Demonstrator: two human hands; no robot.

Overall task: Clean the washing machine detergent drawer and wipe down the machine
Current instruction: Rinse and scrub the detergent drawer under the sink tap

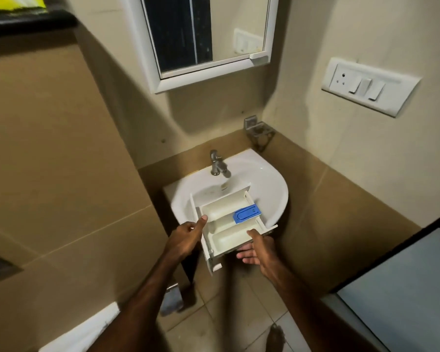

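A white detergent drawer [226, 224] with a blue insert [247, 213] is held over the near rim of a white wash basin [269, 191]. My left hand [186, 237] grips its left wall, thumb on the top edge. My right hand [257, 247] holds the right side, thumb on the rim and fingers underneath. The drawer's compartments face up and look empty. The drawer's front panel points toward me and hangs past the basin's edge.
A chrome tap [217, 163] stands at the basin's back. A white-framed mirror [206, 36] hangs above it. A switch plate [368, 85] is on the right wall. A grey-topped machine [404, 288] sits at the lower right. Tiled floor lies below.
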